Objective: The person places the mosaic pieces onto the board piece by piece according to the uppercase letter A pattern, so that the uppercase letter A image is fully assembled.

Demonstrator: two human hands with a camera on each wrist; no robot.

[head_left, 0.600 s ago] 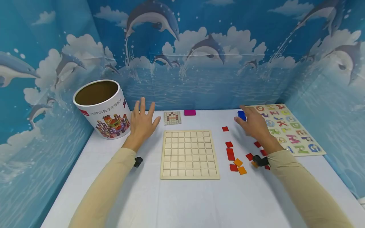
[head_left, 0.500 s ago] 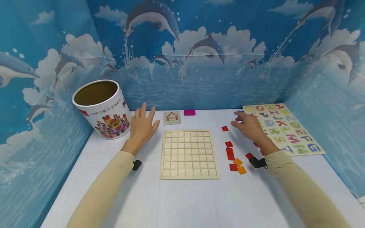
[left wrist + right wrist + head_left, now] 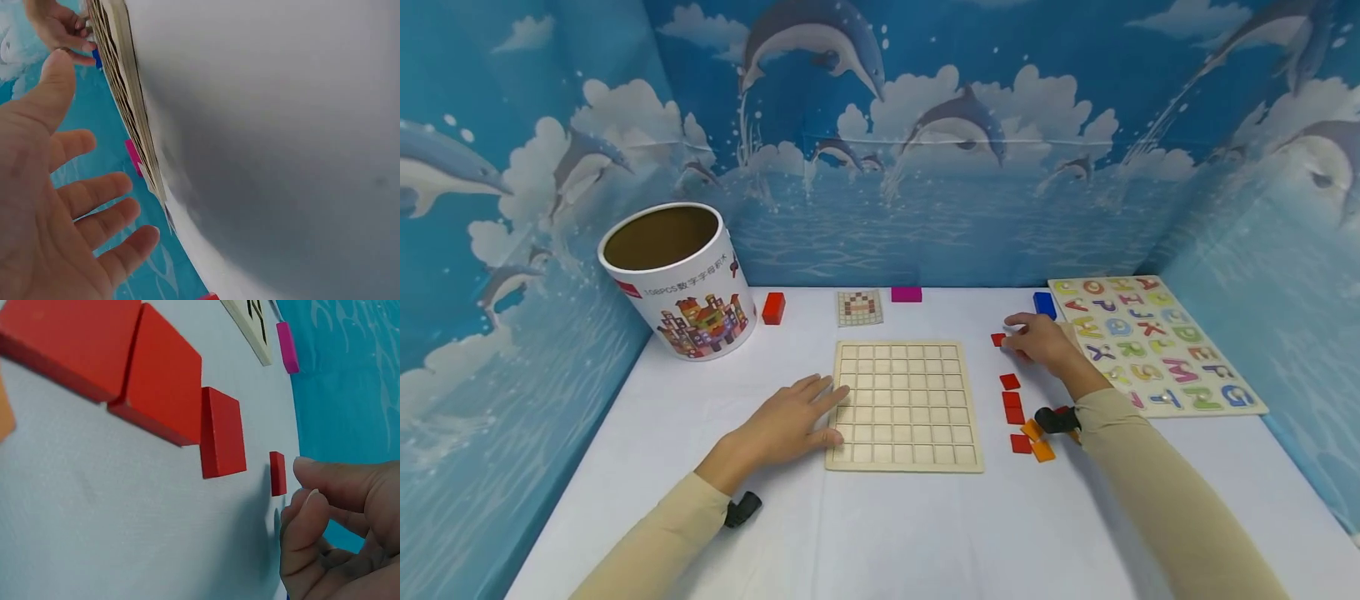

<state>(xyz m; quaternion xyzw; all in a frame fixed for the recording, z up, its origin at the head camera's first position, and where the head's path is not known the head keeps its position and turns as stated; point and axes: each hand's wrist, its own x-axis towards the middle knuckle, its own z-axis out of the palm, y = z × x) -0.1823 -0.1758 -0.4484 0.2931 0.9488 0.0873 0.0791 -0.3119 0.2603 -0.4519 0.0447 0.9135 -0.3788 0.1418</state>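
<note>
In the head view my left hand hovers at the left edge of a pale wooden grid board, its thumb and a fingertip overlapping the edge. Its fingers look spread and relaxed in the left wrist view, with nothing held. At the right, my right hand is beside a small red square tile. The right wrist view has that tile just beyond the bent fingers and thumb, apparently free of them. More red tiles and orange tiles lie right of the board, some hidden under the right wrist.
A large white printed bucket stands back left, with a red block beside it. A pattern card, a magenta block and a blue block line the back. An alphabet puzzle board lies at the right.
My left hand has come from beside the bucket down to the board's left edge, uncovering the red block. My right hand has moved from the blue block toward the farthest red tile.
</note>
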